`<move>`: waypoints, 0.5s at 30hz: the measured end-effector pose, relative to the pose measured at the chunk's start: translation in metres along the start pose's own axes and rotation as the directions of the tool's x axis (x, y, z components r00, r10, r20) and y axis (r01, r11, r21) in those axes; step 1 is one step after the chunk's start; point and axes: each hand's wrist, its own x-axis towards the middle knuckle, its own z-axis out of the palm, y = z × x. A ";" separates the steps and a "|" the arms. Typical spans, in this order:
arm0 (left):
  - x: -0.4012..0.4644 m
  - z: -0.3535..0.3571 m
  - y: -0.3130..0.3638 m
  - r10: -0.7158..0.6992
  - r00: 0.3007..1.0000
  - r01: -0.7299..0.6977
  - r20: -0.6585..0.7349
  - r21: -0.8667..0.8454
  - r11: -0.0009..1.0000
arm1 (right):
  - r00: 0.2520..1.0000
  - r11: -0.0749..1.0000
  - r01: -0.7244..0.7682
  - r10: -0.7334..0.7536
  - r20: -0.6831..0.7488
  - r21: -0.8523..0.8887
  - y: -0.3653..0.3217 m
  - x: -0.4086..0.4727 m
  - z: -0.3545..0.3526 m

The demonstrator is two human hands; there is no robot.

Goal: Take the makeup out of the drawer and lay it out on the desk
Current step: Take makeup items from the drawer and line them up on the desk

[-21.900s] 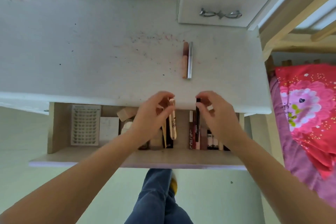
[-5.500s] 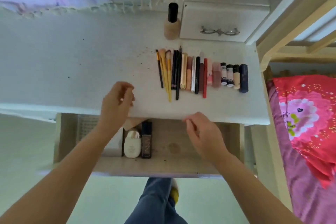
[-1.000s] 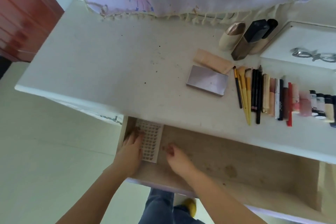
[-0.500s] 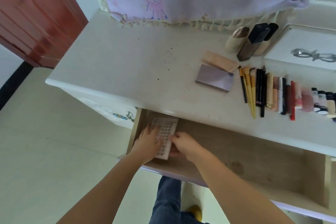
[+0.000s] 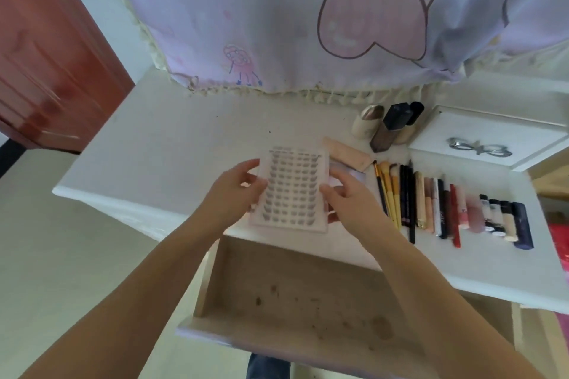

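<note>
A flat white false-lash tray [image 5: 292, 191] with rows of small lash clusters is held over the white desk [image 5: 172, 144], above its front edge. My left hand [image 5: 237, 191] grips its left side and my right hand [image 5: 345, 197] grips its right side. Below them the wooden drawer [image 5: 295, 289] stands pulled out, its stained bottom bare. On the desk to the right lie a row of brushes, pencils and tubes [image 5: 443, 206], a peach pouch [image 5: 348, 154] and a palette [image 5: 354, 174] partly hidden behind my right hand. Three bottles [image 5: 388, 126] stand behind them.
A lilac cloth with a heart print [image 5: 308, 18] hangs over the desk's back. A small white drawer unit with a metal handle [image 5: 480, 144] sits at the back right. A red-brown door [image 5: 46, 49] is at the left, pale floor below.
Both hands have lifted the lash tray out of the drawer's left end and carried it up over the desk. The view has tilted upward.
</note>
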 end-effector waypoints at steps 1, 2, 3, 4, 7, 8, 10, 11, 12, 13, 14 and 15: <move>0.028 0.005 0.003 0.034 0.996 -0.029 -0.077 0.071 0.997 | 0.998 0.999 0.015 -0.018 -0.062 -0.037 -0.005 0.022 0.001; 0.055 0.009 0.006 0.067 0.988 -0.046 -0.138 0.150 0.988 | 0.992 0.995 0.021 -0.033 -0.121 -0.099 -0.009 0.045 0.002; 0.080 0.014 0.006 0.092 0.979 -0.051 -0.181 0.221 0.974 | 0.985 0.983 0.012 -0.044 -0.170 -0.185 -0.013 0.066 0.004; 0.103 0.017 0.005 0.105 0.973 -0.047 -0.203 0.273 0.961 | 0.978 0.962 -0.005 -0.052 -0.200 -0.274 -0.017 0.085 0.005; 0.153 0.024 -0.006 0.091 0.971 -0.006 -0.223 0.354 0.935 | 0.977 0.909 -0.044 -0.047 -0.207 -0.415 -0.028 0.132 0.012; 0.165 0.025 -0.011 0.091 0.969 -0.001 -0.228 0.367 0.930 | 0.979 0.902 -0.052 -0.040 -0.202 -0.428 -0.030 0.143 0.014; 0.184 0.028 -0.017 0.096 0.969 0.002 -0.229 0.393 0.920 | 0.980 0.902 -0.058 -0.030 -0.197 -0.428 -0.032 0.161 0.018; 0.191 0.030 -0.020 0.096 0.970 0.003 -0.223 0.406 0.914 | 0.980 0.905 -0.052 -0.036 -0.197 -0.423 -0.031 0.168 0.020; 0.197 0.032 -0.021 0.094 0.972 0.004 -0.214 0.417 0.909 | 0.979 0.902 -0.048 -0.042 -0.198 -0.428 -0.029 0.173 0.022; 0.201 0.034 -0.023 0.091 0.974 0.005 -0.206 0.425 0.905 | 0.980 0.897 -0.048 -0.043 -0.195 -0.439 -0.028 0.176 0.024; 0.203 0.036 -0.024 0.089 0.976 0.005 -0.197 0.435 0.901 | 0.983 0.890 -0.054 -0.034 -0.182 -0.454 -0.027 0.178 0.026; 0.204 0.038 -0.026 0.089 0.978 0.005 -0.188 0.448 0.894 | 0.987 0.883 -0.056 -0.022 -0.158 -0.467 -0.026 0.180 0.027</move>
